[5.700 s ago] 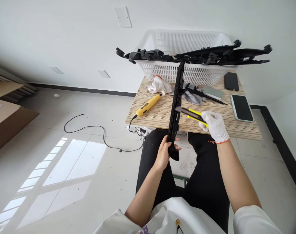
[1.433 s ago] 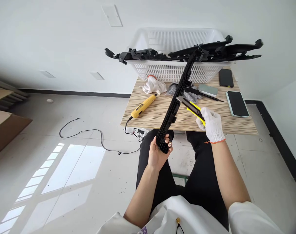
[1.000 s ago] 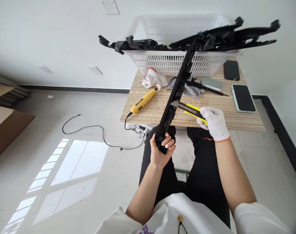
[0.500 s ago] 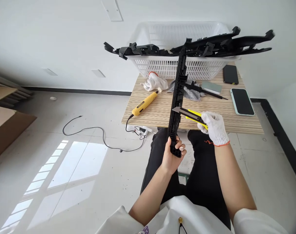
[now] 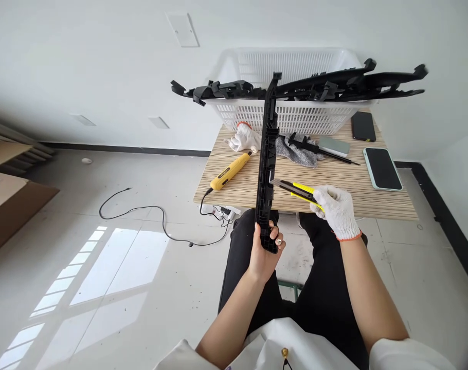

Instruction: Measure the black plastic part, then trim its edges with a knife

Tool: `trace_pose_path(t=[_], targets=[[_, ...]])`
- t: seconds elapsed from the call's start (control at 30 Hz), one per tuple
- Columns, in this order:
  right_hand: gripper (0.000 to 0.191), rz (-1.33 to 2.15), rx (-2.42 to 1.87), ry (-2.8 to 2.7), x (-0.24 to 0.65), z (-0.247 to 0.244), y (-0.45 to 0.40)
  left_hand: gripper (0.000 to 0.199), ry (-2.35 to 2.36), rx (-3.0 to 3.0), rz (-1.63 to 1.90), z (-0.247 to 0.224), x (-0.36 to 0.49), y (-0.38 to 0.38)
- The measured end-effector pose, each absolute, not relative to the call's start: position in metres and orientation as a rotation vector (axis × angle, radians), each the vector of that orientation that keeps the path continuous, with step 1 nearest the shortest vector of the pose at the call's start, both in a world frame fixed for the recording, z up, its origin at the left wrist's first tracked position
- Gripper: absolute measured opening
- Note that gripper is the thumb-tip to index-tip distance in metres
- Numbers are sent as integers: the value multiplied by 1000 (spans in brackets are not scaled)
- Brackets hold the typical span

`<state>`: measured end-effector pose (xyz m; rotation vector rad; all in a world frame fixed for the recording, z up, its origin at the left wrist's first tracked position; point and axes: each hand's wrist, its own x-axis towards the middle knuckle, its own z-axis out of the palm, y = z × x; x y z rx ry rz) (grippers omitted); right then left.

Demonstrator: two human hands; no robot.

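Note:
A long black plastic part (image 5: 265,169) stands nearly upright in front of the table, its lower end in my bare left hand (image 5: 268,246), fingers wrapped round it. My right hand (image 5: 336,210) wears a white knitted glove and grips a yellow and black utility knife (image 5: 301,192). The knife's blade points left, its tip at the right edge of the black part; whether it touches cannot be made out. Behind, more black plastic parts (image 5: 326,86) lie across the top of a white basket (image 5: 303,115).
On the wooden table (image 5: 241,198) are a yellow corded tool (image 5: 230,172), a white glove (image 5: 245,137), a grey cloth (image 5: 301,152), a black caliper (image 5: 315,148) and two phones (image 5: 382,168). A cable (image 5: 160,216) lies on the floor, and cardboard (image 5: 21,205) stands at the left.
My left hand and the black part have shifted left, with the part now more upright. The knife has moved slightly left and its blade has drawn back from over the part to its right edge.

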<state>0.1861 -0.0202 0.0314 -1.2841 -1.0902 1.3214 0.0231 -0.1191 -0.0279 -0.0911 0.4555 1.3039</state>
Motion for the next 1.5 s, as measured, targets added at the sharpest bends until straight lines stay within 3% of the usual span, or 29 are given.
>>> trace_pose_path(t=[0.6,1.5], targets=[[26,1200,-1338,-849,178,35,-14,33,490,-55,1292,-28,24,-120],[27,1216,-1390,-967,180,34,-16,31,440,-90,1276,-27,22,-120]])
